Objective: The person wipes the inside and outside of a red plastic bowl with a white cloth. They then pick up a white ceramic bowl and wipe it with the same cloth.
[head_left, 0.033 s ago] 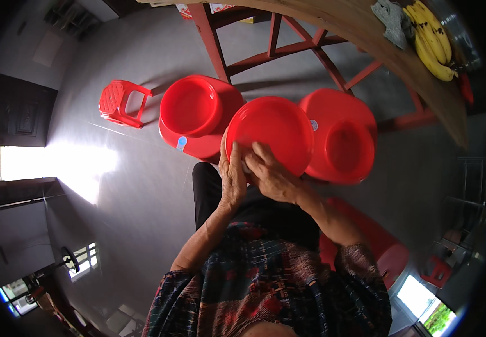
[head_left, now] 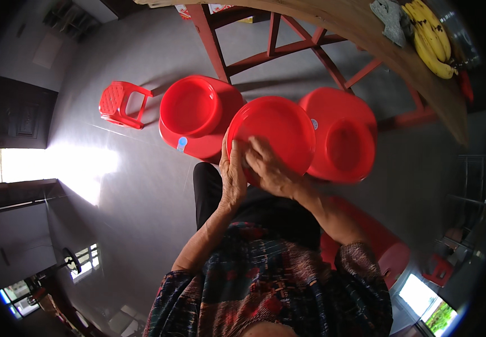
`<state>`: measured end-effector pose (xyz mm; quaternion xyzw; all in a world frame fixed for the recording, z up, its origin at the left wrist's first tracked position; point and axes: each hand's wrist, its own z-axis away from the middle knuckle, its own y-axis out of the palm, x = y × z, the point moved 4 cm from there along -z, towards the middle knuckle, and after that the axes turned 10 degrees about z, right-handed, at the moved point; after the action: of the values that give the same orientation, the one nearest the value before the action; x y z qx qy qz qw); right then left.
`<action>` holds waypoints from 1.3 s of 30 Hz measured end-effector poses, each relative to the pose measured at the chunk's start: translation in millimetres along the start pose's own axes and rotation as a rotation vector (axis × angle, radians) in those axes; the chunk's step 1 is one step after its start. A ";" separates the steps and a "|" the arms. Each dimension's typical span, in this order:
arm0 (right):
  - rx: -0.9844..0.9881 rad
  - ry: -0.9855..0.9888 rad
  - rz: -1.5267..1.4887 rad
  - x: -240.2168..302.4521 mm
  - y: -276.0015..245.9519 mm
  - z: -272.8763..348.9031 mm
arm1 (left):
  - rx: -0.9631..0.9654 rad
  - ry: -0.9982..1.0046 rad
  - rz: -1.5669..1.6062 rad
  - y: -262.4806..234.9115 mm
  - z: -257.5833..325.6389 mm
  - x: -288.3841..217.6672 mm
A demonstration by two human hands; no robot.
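One red basin [head_left: 285, 135], left hand [head_left: 233, 175] gripping its eight-o'clock rim; right hand [head_left: 274, 174] blurred, its hold I can't tell.

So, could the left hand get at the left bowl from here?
Probably yes: the left hand holds the middle bowl, but the way to the left bowl looks free.

No readable text, even on the blue label [head_left: 182, 144]
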<state>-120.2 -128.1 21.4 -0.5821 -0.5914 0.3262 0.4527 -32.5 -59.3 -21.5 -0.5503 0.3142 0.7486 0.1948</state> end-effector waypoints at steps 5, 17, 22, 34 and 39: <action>0.024 0.150 0.168 -32.2 6.9 -18.6 | -0.043 0.058 -0.094 10.8 2.8 -20.9; 0.189 0.063 -0.049 1.7 5.5 2.1 | -0.005 -0.068 0.128 -3.1 -5.6 -0.3; 0.084 0.102 0.019 -12.4 15.2 -17.5 | -0.019 0.006 0.131 -1.3 -5.3 1.7; -0.149 0.548 -0.933 -20.8 23.3 -38.3 | 0.003 -0.086 -0.034 9.1 0.1 -14.5; 0.071 -0.183 -0.317 -1.9 13.7 -19.5 | 0.006 -0.231 0.208 -17.0 -12.2 -0.1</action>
<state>-97.1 -131.2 15.9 -0.4329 -0.7027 0.3230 0.4631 -13.1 -55.3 -28.2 -0.4244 0.3472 0.8222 0.1527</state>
